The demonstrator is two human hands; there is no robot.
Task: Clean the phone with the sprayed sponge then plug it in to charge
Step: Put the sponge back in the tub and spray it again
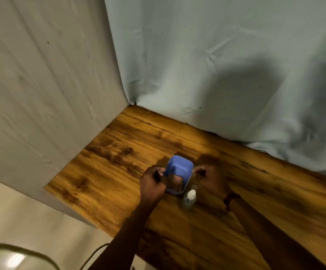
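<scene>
A blue plastic tub [179, 172] with rounded corners sits on the wooden tabletop [103, 184], its open mouth tipped toward the camera. Inside it something brownish [176, 183] shows against the blue wall; it may be the sponge, but the blur leaves that uncertain. No phone can be made out anywhere in the view, in the tub or on the table.

Just beside the tub's near right corner stands a small clear bottle [189, 199] with a white top, upright, and a small clear cap or cup [194, 187] sits just behind it.

The left hand [154, 185] comes in from the lower middle on a long bare forearm and presses against the tub's left side, fingers curled closed around a thin dark object [156, 177], possibly a cable end, too small to name. The right hand [209, 177] reaches in from the lower right, a dark band at its wrist, and sits at the tub's right edge with fingers curled inward; whether it pinches anything or only touches the rim cannot be told.

The tub's long axis runs roughly from the camera toward the pale blue cloth [226, 65] draped behind the table. A light wall [41, 84] closes the left side.
</scene>
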